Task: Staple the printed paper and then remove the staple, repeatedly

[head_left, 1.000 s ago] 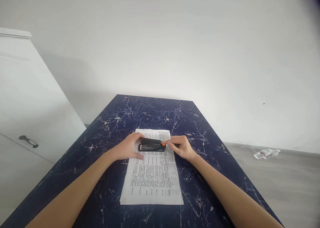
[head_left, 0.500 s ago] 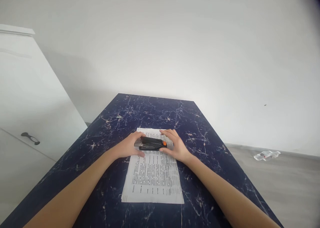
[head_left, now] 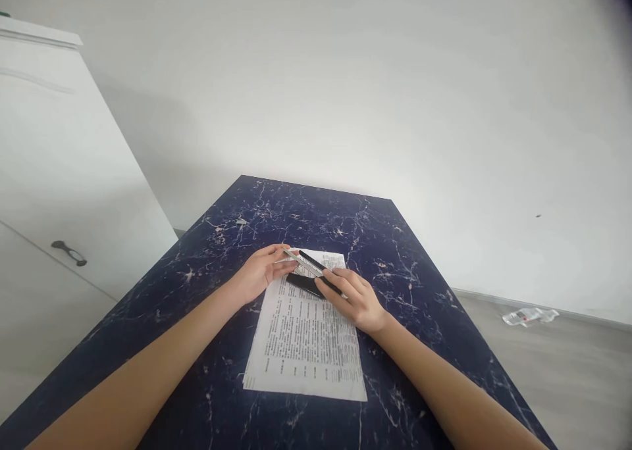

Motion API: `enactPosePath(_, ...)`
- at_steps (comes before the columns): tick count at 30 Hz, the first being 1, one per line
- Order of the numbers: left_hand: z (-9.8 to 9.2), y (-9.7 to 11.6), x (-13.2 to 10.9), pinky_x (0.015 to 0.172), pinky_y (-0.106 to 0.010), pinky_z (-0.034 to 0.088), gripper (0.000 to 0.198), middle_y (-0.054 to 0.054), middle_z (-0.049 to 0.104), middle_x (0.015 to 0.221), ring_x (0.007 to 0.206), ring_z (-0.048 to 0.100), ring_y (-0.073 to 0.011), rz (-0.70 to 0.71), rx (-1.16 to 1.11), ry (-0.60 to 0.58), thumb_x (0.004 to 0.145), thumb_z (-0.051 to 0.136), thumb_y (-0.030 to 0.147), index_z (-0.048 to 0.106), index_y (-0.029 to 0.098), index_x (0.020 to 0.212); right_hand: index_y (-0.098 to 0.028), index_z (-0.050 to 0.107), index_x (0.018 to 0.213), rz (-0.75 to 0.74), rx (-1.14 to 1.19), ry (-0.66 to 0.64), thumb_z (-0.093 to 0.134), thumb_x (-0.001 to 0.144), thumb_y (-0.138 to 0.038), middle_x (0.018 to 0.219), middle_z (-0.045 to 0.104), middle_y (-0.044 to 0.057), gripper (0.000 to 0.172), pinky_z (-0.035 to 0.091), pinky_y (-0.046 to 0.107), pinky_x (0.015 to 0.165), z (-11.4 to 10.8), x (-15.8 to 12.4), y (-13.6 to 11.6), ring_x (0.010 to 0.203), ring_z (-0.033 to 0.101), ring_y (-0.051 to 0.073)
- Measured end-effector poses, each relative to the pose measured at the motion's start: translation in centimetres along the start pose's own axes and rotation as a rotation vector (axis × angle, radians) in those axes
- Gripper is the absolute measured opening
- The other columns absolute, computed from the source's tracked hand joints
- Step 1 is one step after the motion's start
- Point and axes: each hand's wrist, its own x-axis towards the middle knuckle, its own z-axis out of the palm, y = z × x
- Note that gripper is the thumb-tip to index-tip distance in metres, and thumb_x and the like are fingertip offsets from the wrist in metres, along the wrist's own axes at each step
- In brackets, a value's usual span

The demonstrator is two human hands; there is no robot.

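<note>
A black stapler (head_left: 309, 274) rests on the far end of a printed paper sheet (head_left: 306, 338) on a dark blue marbled table (head_left: 207, 252). The stapler is swung apart: its top arm and metal staple rail are tilted up, its base lies flat on the sheet. My left hand (head_left: 257, 274) pinches the raised left end of the rail. My right hand (head_left: 353, 299) grips the stapler's right end, fingers curled over it.
A white cabinet (head_left: 59, 193) with a dark handle (head_left: 69, 252) stands left of the table. A white wall lies behind. A clear plastic bottle (head_left: 529, 316) lies on the grey floor to the right.
The stapler was closed and flat on the paper; now its top is swung up. My left hand moved from its side to the raised end, my right closed on the right end.
</note>
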Motion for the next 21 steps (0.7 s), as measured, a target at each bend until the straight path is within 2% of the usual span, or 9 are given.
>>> enactPosePath(4, -0.4, -0.4, 0.2, 0.114, -0.045, 0.051, 0.027, -0.013, 0.076, 0.118, 0.115, 0.072, -0.0269, -0.003, 0.075, 0.062, 0.087, 0.080, 0.024, 0.073, 0.015, 0.112, -0.023, 0.063, 0.138, -0.060, -0.083, 0.014, 0.064, 0.094, -0.005, 0.120, 0.073, 0.011, 0.048, 0.063, 0.041, 0.089, -0.5, 0.6, -0.5, 0.107, 0.069, 0.027)
enactPosePath(8, -1.1, -0.8, 0.7, 0.112, -0.047, 0.053, 0.032, -0.012, 0.078, 0.111, 0.108, 0.074, -0.0262, 0.030, 0.116, 0.148, 0.081, 0.084, 0.020, 0.074, 0.014, 0.111, -0.026, 0.056, 0.146, 0.105, -0.011, 0.098, 0.055, 0.094, -0.003, 0.114, 0.071, 0.011, 0.057, 0.063, 0.044, 0.084, -0.3, 0.9, -0.4, 0.102, 0.068, 0.027)
enactPosePath(11, -1.4, -0.6, 0.8, 0.106, -0.045, 0.058, 0.027, -0.013, 0.078, 0.109, 0.104, 0.076, -0.0257, 0.041, 0.093, 0.148, 0.086, 0.081, 0.027, 0.076, 0.016, 0.110, -0.027, 0.054, 0.147, 0.216, 0.062, 0.134, 0.050, 0.091, -0.002, 0.111, 0.068, 0.013, 0.062, 0.062, 0.047, 0.081, -0.1, 0.9, 0.0, 0.099, 0.066, 0.028)
enactPosePath(15, -0.9, 0.0, 0.4, 0.105, -0.045, 0.059, 0.025, -0.014, 0.077, 0.111, 0.105, 0.075, -0.0261, 0.064, 0.099, 0.093, 0.090, 0.077, 0.035, 0.078, 0.016, 0.107, -0.027, 0.059, 0.142, 0.212, 0.128, 0.120, 0.053, 0.088, -0.001, 0.111, 0.068, 0.012, 0.060, 0.061, 0.046, 0.082, 0.1, 1.0, 0.2, 0.099, 0.065, 0.028)
enactPosePath(18, -0.5, 0.2, 0.2, 0.104, -0.043, 0.059, 0.023, -0.012, 0.077, 0.109, 0.102, 0.075, -0.0239, 0.097, 0.106, 0.135, 0.088, 0.077, 0.030, 0.078, 0.016, 0.107, -0.026, 0.066, 0.130, 0.365, 0.238, 0.161, 0.059, 0.086, -0.006, 0.108, 0.069, 0.011, 0.049, 0.059, 0.045, 0.081, 0.3, 1.2, -0.1, 0.097, 0.065, 0.028)
enactPosePath(21, -0.5, 0.5, 0.0, 0.099, -0.042, 0.060, 0.025, -0.011, 0.076, 0.103, 0.095, 0.074, -0.0224, 0.161, 0.113, 0.161, 0.087, 0.077, 0.029, 0.076, 0.013, 0.106, -0.023, 0.073, 0.110, 0.596, 0.416, 0.116, 0.069, 0.086, -0.020, 0.096, 0.069, 0.008, 0.024, 0.057, 0.039, 0.075, 0.3, 1.4, 0.0, 0.086, 0.066, 0.024)
